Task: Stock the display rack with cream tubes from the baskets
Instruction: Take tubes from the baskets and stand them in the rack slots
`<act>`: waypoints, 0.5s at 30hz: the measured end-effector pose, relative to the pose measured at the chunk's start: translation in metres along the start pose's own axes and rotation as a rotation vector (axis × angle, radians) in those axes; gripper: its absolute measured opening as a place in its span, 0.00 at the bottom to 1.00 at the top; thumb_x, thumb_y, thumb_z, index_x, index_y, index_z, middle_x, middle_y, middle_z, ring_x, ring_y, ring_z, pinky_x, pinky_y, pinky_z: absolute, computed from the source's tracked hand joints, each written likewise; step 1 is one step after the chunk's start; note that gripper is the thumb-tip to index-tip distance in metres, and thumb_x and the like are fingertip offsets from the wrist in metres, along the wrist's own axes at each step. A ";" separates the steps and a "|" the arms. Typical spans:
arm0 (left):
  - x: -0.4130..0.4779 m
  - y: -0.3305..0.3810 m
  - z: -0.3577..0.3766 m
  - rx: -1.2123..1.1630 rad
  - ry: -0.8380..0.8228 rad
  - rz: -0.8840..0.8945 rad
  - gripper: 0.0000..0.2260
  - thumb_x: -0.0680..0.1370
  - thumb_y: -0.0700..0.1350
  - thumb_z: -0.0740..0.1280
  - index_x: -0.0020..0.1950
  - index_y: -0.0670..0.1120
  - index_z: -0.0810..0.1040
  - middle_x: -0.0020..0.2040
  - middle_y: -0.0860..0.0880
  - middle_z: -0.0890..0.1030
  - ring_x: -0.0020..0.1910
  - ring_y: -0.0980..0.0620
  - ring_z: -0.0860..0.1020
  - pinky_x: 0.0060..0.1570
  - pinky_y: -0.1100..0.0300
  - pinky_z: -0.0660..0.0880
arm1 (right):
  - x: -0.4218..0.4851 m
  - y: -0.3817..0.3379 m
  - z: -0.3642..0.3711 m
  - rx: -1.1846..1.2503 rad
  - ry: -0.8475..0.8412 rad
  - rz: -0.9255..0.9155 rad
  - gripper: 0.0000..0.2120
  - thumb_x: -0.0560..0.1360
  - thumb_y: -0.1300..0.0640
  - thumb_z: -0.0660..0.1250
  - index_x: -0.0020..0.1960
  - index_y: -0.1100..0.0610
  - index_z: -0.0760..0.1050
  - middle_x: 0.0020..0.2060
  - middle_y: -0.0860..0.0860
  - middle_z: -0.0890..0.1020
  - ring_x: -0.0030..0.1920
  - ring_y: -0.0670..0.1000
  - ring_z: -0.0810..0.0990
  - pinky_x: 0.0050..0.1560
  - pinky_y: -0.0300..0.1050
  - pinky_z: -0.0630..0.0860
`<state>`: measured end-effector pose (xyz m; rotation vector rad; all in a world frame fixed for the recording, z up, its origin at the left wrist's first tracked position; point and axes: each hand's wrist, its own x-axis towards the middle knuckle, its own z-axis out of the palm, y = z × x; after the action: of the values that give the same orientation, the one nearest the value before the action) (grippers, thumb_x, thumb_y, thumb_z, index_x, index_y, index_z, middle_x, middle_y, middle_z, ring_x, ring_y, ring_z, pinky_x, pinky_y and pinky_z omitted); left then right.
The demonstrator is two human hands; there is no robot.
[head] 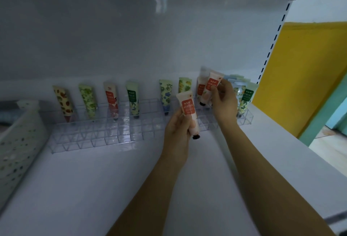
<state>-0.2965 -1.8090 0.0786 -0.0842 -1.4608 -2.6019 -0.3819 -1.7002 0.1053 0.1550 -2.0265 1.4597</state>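
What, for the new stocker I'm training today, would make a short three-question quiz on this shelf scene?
1. True or false: left hand and right hand each hold a peach tube.
2. The basket stands: A) left of the rack; B) right of it; C) on top of it.
3. Fill in: racked tubes stand cap ___.
Key: 1 true; 2 A; 3 down.

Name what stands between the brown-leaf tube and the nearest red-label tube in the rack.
Head view: one green-patterned tube, narrow end down in the back row of the clear rack, between the brown-leaf tube and the red-label tube.
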 end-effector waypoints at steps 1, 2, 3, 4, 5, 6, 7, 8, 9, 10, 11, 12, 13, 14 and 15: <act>-0.001 -0.001 0.000 0.014 -0.008 -0.002 0.13 0.80 0.39 0.57 0.64 0.46 0.72 0.52 0.49 0.78 0.49 0.56 0.77 0.49 0.63 0.75 | 0.000 0.000 0.000 -0.001 -0.001 0.003 0.12 0.79 0.61 0.59 0.61 0.62 0.71 0.47 0.47 0.76 0.47 0.45 0.75 0.37 0.18 0.66; -0.002 -0.001 0.000 0.028 -0.014 -0.006 0.14 0.80 0.40 0.58 0.65 0.46 0.71 0.54 0.48 0.78 0.50 0.55 0.77 0.50 0.62 0.74 | 0.000 0.000 0.001 -0.006 -0.004 0.000 0.12 0.79 0.61 0.59 0.61 0.62 0.71 0.47 0.47 0.76 0.47 0.45 0.75 0.37 0.19 0.66; -0.003 -0.001 0.001 0.040 -0.014 -0.009 0.15 0.80 0.41 0.58 0.66 0.45 0.71 0.55 0.46 0.77 0.52 0.54 0.76 0.52 0.62 0.74 | 0.000 0.000 0.001 -0.018 -0.009 -0.009 0.12 0.79 0.61 0.59 0.61 0.61 0.71 0.48 0.47 0.76 0.47 0.45 0.75 0.37 0.19 0.66; -0.003 -0.001 0.001 0.046 -0.009 -0.012 0.15 0.80 0.41 0.58 0.66 0.45 0.71 0.56 0.46 0.77 0.53 0.53 0.76 0.53 0.62 0.74 | 0.001 0.001 0.002 -0.034 -0.014 -0.016 0.12 0.79 0.60 0.59 0.61 0.61 0.71 0.48 0.47 0.77 0.48 0.45 0.76 0.37 0.20 0.65; -0.003 -0.001 0.002 0.049 -0.003 -0.015 0.15 0.80 0.41 0.58 0.66 0.44 0.71 0.57 0.45 0.77 0.54 0.53 0.76 0.53 0.61 0.74 | 0.001 0.002 0.002 -0.052 -0.019 -0.017 0.12 0.79 0.60 0.59 0.62 0.60 0.71 0.49 0.47 0.78 0.48 0.45 0.75 0.37 0.20 0.65; -0.004 -0.001 0.002 0.049 -0.002 -0.016 0.15 0.80 0.41 0.58 0.66 0.45 0.72 0.57 0.46 0.77 0.54 0.53 0.76 0.53 0.62 0.75 | 0.001 0.003 0.002 -0.068 -0.026 -0.020 0.12 0.79 0.60 0.59 0.62 0.60 0.71 0.50 0.49 0.79 0.48 0.44 0.75 0.37 0.19 0.65; -0.004 -0.001 0.003 0.048 -0.002 -0.015 0.14 0.80 0.40 0.58 0.65 0.45 0.72 0.56 0.46 0.77 0.53 0.54 0.76 0.52 0.63 0.75 | 0.001 0.004 0.002 -0.085 -0.036 -0.027 0.13 0.79 0.60 0.59 0.62 0.60 0.71 0.52 0.50 0.79 0.48 0.44 0.75 0.37 0.19 0.65; -0.003 -0.001 0.003 0.051 -0.002 -0.012 0.14 0.80 0.40 0.58 0.65 0.45 0.72 0.54 0.47 0.78 0.52 0.54 0.76 0.51 0.64 0.75 | 0.002 0.006 0.003 -0.099 -0.049 -0.034 0.13 0.79 0.60 0.59 0.62 0.60 0.71 0.53 0.52 0.80 0.48 0.45 0.76 0.38 0.20 0.65; -0.003 -0.002 0.003 0.057 0.001 -0.010 0.14 0.80 0.40 0.58 0.64 0.44 0.73 0.51 0.48 0.78 0.50 0.55 0.76 0.50 0.65 0.75 | 0.001 0.006 0.003 -0.107 -0.061 -0.039 0.13 0.79 0.60 0.59 0.62 0.59 0.71 0.53 0.52 0.80 0.48 0.46 0.77 0.39 0.23 0.66; -0.001 -0.003 0.003 0.064 0.006 -0.009 0.14 0.80 0.39 0.58 0.65 0.42 0.73 0.48 0.48 0.78 0.48 0.55 0.76 0.49 0.65 0.76 | 0.001 0.006 0.003 -0.109 -0.073 -0.043 0.13 0.79 0.60 0.59 0.62 0.59 0.71 0.53 0.53 0.81 0.48 0.46 0.77 0.40 0.28 0.69; 0.000 -0.004 0.003 0.071 0.010 -0.008 0.14 0.80 0.39 0.58 0.65 0.40 0.72 0.44 0.49 0.78 0.46 0.55 0.75 0.48 0.65 0.76 | 0.001 0.006 0.003 -0.119 -0.087 -0.046 0.13 0.79 0.61 0.59 0.62 0.59 0.71 0.52 0.53 0.81 0.48 0.46 0.77 0.41 0.32 0.69; 0.001 -0.005 0.003 0.074 0.015 -0.008 0.14 0.80 0.38 0.58 0.65 0.39 0.72 0.41 0.50 0.77 0.44 0.55 0.75 0.46 0.66 0.76 | 0.000 0.007 0.004 -0.138 -0.104 -0.042 0.12 0.78 0.61 0.60 0.61 0.60 0.71 0.52 0.54 0.81 0.47 0.47 0.77 0.40 0.35 0.69; 0.002 -0.006 0.003 0.074 0.020 -0.008 0.14 0.80 0.38 0.58 0.65 0.39 0.72 0.38 0.51 0.77 0.41 0.56 0.75 0.45 0.66 0.76 | -0.001 0.009 0.004 -0.168 -0.121 -0.032 0.12 0.78 0.60 0.60 0.61 0.61 0.71 0.52 0.54 0.81 0.47 0.48 0.78 0.40 0.37 0.69; 0.003 -0.007 0.003 0.073 0.023 -0.009 0.14 0.79 0.37 0.59 0.64 0.39 0.72 0.36 0.52 0.77 0.39 0.58 0.75 0.43 0.67 0.77 | -0.002 0.011 0.005 -0.201 -0.136 -0.017 0.12 0.78 0.60 0.60 0.60 0.61 0.70 0.52 0.55 0.81 0.49 0.51 0.79 0.41 0.39 0.69; 0.004 -0.007 0.004 0.075 0.025 -0.011 0.14 0.79 0.37 0.59 0.64 0.39 0.72 0.35 0.53 0.77 0.37 0.60 0.75 0.42 0.68 0.76 | -0.002 0.014 0.006 -0.231 -0.150 -0.001 0.12 0.79 0.59 0.60 0.61 0.61 0.70 0.53 0.55 0.81 0.50 0.54 0.79 0.43 0.41 0.70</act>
<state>-0.3015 -1.8028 0.0748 -0.0353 -1.5521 -2.5443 -0.3888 -1.7011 0.0916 0.1737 -2.2982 1.2332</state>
